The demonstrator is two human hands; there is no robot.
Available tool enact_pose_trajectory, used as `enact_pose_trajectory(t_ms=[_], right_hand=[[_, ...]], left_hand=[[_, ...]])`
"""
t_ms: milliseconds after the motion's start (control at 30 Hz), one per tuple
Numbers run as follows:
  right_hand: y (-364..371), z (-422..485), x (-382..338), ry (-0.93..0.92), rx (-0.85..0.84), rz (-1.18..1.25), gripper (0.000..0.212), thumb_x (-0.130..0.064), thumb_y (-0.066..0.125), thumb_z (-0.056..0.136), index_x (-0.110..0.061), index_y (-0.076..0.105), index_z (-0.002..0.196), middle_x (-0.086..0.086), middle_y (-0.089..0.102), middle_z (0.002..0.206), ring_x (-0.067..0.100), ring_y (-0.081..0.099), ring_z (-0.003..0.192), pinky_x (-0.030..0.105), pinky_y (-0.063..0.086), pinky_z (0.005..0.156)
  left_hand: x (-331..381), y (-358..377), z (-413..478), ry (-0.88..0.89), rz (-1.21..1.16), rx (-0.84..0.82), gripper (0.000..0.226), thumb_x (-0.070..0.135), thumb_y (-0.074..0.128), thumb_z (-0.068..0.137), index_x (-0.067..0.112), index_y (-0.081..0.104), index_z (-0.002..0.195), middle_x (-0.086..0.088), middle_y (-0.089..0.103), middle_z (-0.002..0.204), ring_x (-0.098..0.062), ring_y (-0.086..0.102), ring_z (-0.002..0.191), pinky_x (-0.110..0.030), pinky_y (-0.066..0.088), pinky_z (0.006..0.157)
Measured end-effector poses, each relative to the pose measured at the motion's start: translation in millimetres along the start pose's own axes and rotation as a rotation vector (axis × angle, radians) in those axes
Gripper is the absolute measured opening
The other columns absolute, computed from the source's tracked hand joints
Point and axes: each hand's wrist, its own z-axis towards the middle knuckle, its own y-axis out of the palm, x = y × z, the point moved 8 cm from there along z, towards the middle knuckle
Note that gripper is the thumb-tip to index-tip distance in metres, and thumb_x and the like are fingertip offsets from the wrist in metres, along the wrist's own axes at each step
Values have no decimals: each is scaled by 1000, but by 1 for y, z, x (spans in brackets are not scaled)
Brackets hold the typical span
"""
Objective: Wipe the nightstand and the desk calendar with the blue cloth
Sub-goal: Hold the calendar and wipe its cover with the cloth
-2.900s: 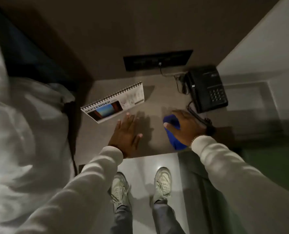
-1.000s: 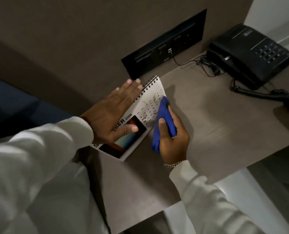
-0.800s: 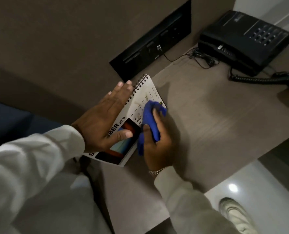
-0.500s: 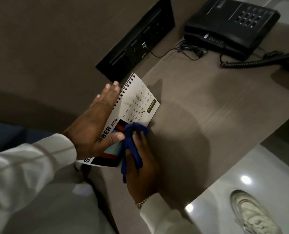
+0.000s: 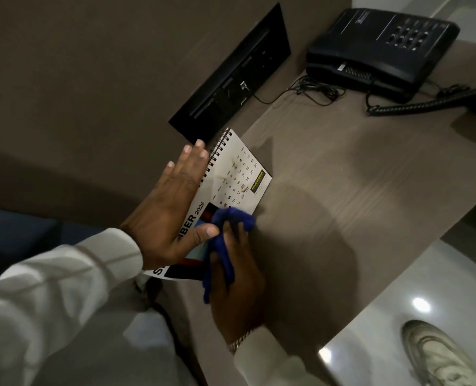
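Observation:
A spiral-bound desk calendar (image 5: 241, 174) stands on the left part of the grey-brown nightstand (image 5: 342, 190), its date grid facing me. My left hand (image 5: 170, 215) lies flat against the calendar's spiral side, thumb across the lower front. My right hand (image 5: 239, 277) grips the bunched blue cloth (image 5: 225, 238) and presses it on the calendar's picture area near the bottom edge. The cloth covers part of the picture and the month name.
A black telephone (image 5: 381, 48) with its coiled cord (image 5: 426, 104) sits at the nightstand's back right. A black socket panel (image 5: 231, 76) is set in the wall behind. White bedding (image 5: 92, 344) lies at lower left, a shoe (image 5: 437, 358) on the glossy floor at lower right.
My right hand has dragged the blue cloth down the calendar face from the date grid to the picture area. My left hand stays against the calendar. Earlier, the cloth was on the nightstand top.

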Motion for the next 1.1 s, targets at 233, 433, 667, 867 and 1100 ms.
enact_pose_trajectory(t_ms=[233, 433, 667, 867, 1100], right_hand=[[-18, 48, -19, -108, 105, -72, 52, -8, 58, 94, -16, 37, 140, 17, 45, 149, 31, 41, 140, 37, 37, 115], [-28, 73, -11, 2, 128, -62, 49, -19, 54, 96, -17, 40, 144, 19, 56, 140, 36, 56, 125, 49, 55, 94], [3, -5, -1, -97, -55, -5, 49, -33, 44, 98, -34, 29, 144, 6, 39, 155, 23, 34, 145, 35, 37, 115], [-16, 64, -19, -204, 50, -83, 59, -2, 61, 91, -21, 34, 140, 17, 44, 150, 27, 35, 144, 21, 29, 117], [-18, 59, -16, -175, 87, -59, 51, -2, 61, 92, -12, 43, 139, 18, 47, 148, 31, 41, 140, 40, 42, 112]], left_hand=[[4, -2, 0, 6, 62, 6, 98, 70, 26, 86, 5, -3, 153, -9, -13, 164, -21, -15, 152, -41, -5, 123], [5, -3, 1, -5, 60, 1, 100, 71, 23, 85, 3, -3, 153, -11, -12, 164, -22, -14, 152, -47, -2, 123], [4, -2, 1, 1, 53, -7, 101, 72, 24, 85, 1, -3, 153, -15, -10, 164, -26, -12, 152, -49, -1, 123], [3, 0, -1, 5, 31, 0, 98, 69, 26, 87, 3, -3, 153, -13, -10, 164, -23, -12, 152, -44, -2, 124], [3, -1, -1, 4, 38, 8, 98, 69, 26, 87, 2, -3, 153, -14, -8, 164, -24, -10, 153, -48, 1, 123]])
